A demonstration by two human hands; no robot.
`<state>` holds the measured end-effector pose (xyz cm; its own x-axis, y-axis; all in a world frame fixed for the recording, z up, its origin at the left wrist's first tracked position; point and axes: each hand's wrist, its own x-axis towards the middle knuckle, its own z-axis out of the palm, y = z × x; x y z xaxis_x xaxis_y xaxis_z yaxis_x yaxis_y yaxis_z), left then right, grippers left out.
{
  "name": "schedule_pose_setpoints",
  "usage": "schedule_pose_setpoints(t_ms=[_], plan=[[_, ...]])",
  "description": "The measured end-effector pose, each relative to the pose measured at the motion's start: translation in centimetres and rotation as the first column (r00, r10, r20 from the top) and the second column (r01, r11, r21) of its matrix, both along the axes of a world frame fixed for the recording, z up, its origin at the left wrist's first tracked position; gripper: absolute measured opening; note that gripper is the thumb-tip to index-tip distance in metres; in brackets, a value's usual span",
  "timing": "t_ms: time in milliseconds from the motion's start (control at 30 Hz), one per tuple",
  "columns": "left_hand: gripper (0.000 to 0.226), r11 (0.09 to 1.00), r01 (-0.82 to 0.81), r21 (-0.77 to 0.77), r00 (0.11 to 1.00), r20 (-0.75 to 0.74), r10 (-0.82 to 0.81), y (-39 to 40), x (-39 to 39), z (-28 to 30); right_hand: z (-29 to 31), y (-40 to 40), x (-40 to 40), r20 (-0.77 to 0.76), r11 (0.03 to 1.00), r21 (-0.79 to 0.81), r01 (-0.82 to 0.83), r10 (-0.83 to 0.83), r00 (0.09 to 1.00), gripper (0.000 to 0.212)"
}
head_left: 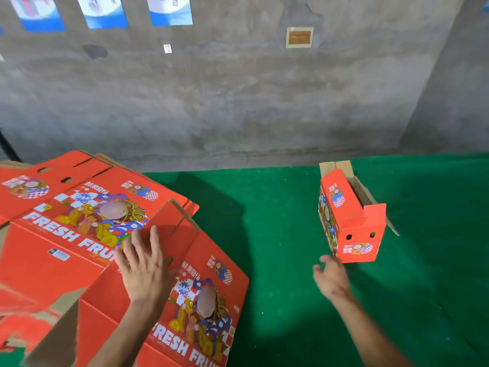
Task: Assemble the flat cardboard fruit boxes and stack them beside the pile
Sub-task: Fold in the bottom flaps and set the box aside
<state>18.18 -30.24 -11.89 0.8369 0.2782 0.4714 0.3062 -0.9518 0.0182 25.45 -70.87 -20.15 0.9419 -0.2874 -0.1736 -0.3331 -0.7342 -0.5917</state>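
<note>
L hand (144,263) flat on top flat box (185,300), R hand (332,278) fingers loose by assembled box (352,223) edge.

Printed red cardboard boxes (79,234) lie on fuzzy green carpet (277,234).

I see a green carpet (291,234) covering the floor up to a grey concrete wall (238,102); three blue-and-white posters (170,10) hang along the wall's top edge; a small white tag (167,48) sits below them; a framed brown plaque (299,37) hangs further right.
</note>
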Motion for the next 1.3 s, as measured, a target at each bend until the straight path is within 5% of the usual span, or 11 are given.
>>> schedule_pose_setpoints(t_ms=[100,200,367,533,767,867,933,1000,1133,1200,1300], plan=[[0.121,0.997,-0.075,-0.022,0.996,-0.043,0.074,0.2,0.1,1.2,-2.4,9.1,-6.0,-0.327,0.868,0.480,0.127,0.042,0.944,0.032],[0.119,0.979,-0.194,-0.056,0.971,-0.155,0.184,0.7,0.3,3.4,-4.6,16.0,-11.2,-0.461,0.792,0.586,0.171,0.152,0.874,0.027],[0.099,0.957,-0.178,-0.227,0.977,-0.156,0.145,0.9,-0.8,5.6,-5.3,21.2,-14.8,-0.358,0.669,0.702,0.244,0.035,0.933,0.046],[0.110,0.894,-0.096,-0.438,0.995,-0.009,0.103,1.3,-3.1,8.7,-2.3,20.4,-13.6,-0.152,0.579,0.775,0.253,-0.218,0.964,0.051],[0.075,0.704,0.140,-0.696,0.990,0.092,-0.106,2.8,-3.0,12.8,5.4,12.3,-10.3,0.180,0.746,0.659,0.099,-0.284,0.942,0.048],[0.061,0.357,0.272,-0.894,0.936,0.158,-0.315,5.0,-2.3,13.1,7.4,7.6,-9.3,0.150,0.698,0.715,0.037,-0.205,0.967,0.047],[0.034,0.114,0.168,-0.979,0.913,0.111,-0.393,5.7,-2.5,12.8,9.0,4.5,-9.4,0.090,0.724,0.689,-0.047,-0.021,0.996,0.033],[0.032,0.000,0.041,-0.999,0.896,0.037,-0.443,6.2,-2.4,12.2,10.4,1.8,-9.7,0.078,0.691,0.705,-0.159,0.147,0.986,0.047],[0.044,-0.414,-0.139,-0.899,0.944,0.005,-0.329,5.4,-2.4,10.0,9.9,-1.4,-11.1,0.126,0.383,0.920,-0.084,-0.087,0.988,0.035],[0.048,-0.449,-0.195,-0.872,0.924,-0.010,-0.383,4.3,-3.0,9.1,10.7,-1.4,-11.6,0.096,0.425,0.905,-0.040,-0.112,0.989,0.018],[0.044,-0.406,-0.239,-0.882,0.896,-0.039,-0.443,2.9,-3.1,7.1,12.3,-0.9,-11.9,0.130,0.708,0.706,0.023,-0.161,0.978,0.032]])
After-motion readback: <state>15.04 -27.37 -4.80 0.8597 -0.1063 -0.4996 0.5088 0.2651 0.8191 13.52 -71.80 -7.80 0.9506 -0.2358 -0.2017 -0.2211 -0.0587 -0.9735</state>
